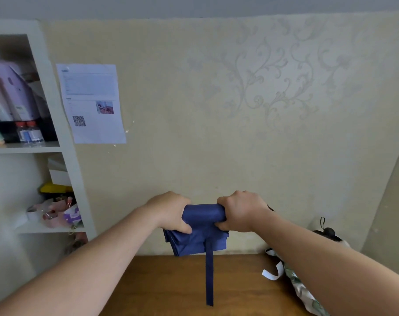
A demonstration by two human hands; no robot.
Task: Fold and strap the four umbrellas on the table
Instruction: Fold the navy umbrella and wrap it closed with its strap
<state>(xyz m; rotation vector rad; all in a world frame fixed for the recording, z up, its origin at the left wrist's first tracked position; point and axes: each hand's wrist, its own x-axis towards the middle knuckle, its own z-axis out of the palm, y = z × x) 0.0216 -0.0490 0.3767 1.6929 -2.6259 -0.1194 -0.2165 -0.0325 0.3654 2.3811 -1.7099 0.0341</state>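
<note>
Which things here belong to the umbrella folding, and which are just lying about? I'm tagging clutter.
Job: blue umbrella, its hanging strap, patterned umbrella, left hand, right hand.

Lying about: wall notice, shelf bottles, tape roll.

Above a brown wooden table (171, 288), the left hand (171, 212) and right hand (241, 210) grip a rolled navy-blue fabric umbrella (203, 222), its loose folds drooping and its long blue strap (209, 277) hanging down. A leaf-patterned folded umbrella (301, 288) with a white strap (272, 273) lies at the table's right.
</note>
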